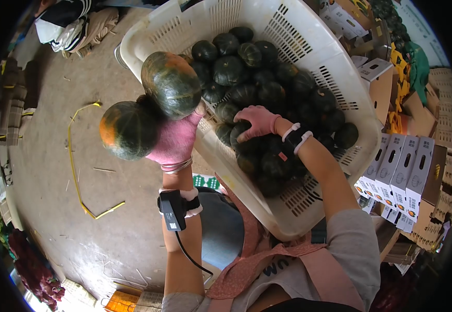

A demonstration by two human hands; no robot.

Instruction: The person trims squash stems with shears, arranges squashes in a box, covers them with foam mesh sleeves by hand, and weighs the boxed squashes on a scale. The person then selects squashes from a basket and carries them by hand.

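Observation:
My left hand (173, 140), in a pink glove, is wrapped round two dark green pumpkins with orange patches, held outside the basket. The upper pumpkin (171, 86) overlaps the basket's left rim in view, and the lower pumpkin (128, 130) is over the floor. Most of the left fingers are hidden behind them. Inside the white plastic basket (169, 34), my right hand (258, 122), also gloved in pink, has its fingers curled over a small dark green pumpkin (238, 133). Several more small pumpkins (229, 70) are heaped around it.
Printed cartons (398, 169) stand in a row to the right, with brown cardboard boxes (376, 78) above them. A yellow strap (73, 161) lies on the concrete floor (44, 182). Another person (75, 26) is at the upper left.

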